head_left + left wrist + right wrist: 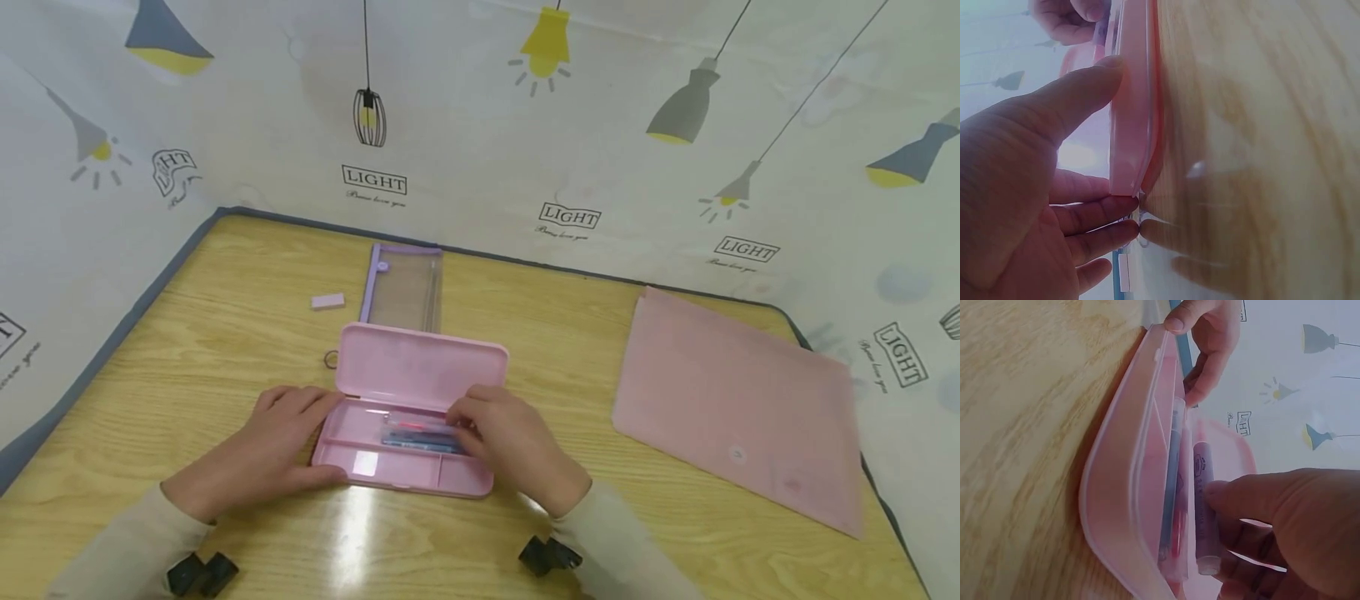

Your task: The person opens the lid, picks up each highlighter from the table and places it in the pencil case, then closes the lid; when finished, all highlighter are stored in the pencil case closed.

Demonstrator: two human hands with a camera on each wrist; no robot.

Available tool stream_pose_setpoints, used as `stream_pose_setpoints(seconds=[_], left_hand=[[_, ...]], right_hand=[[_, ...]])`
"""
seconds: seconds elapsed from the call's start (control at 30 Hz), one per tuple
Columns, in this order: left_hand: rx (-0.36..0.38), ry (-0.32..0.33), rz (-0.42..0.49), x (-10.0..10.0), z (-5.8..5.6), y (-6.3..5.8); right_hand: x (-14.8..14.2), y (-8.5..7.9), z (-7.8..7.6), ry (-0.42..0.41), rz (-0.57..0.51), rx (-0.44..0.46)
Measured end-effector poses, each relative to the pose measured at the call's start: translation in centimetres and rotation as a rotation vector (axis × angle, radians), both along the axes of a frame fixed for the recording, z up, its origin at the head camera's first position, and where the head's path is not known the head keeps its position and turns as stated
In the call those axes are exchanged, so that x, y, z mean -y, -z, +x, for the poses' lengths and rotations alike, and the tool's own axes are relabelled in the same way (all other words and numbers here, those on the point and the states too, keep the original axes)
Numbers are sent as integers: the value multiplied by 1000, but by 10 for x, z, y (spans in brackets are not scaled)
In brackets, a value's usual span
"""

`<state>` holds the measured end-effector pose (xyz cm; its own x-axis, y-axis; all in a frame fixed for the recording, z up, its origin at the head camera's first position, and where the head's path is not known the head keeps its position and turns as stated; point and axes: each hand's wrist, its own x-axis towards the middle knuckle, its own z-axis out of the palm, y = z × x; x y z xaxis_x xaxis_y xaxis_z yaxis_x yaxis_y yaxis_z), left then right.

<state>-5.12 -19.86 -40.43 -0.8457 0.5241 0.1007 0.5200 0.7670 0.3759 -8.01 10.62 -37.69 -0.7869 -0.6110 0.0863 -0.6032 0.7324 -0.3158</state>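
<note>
A pink pencil case [378, 460] lies on the table with its lid [423, 362] raised at the back. My left hand [262, 446] holds its left end, the thumb against the front wall and the fingers round the far corner. Over the case's right part, my right hand [513, 433] pinches a pale purple marker pen [1207, 532] between thumb and fingers. A blue pen [1171, 481] and a clear pen with red inside [1179, 534] lie in the long rear compartment, beside that marker. The right hand covers part of them in the head view.
Behind the case lies a clear pouch [401, 287] with a purple edge. To its left are a pale eraser [327, 301] and a small dark ring [330, 360], partly hidden by the lid. A large pink folder [738, 408] lies at the right. Lamp-printed cloth [465, 150] encloses the table.
</note>
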Motion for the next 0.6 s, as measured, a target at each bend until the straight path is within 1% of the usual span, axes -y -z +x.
stream_pose_setpoints(seconds=[0.2,0.5,0.6], left_hand=[[-7,0,4,0,0,0],[2,-1,-4,1,0,0],[-2,2,-2,0,0,0]], right_hand=[[4,-1,0,9,-1,21],[-1,0,-1,23,-21,16],[-2,-1,-2,32,-35,30]])
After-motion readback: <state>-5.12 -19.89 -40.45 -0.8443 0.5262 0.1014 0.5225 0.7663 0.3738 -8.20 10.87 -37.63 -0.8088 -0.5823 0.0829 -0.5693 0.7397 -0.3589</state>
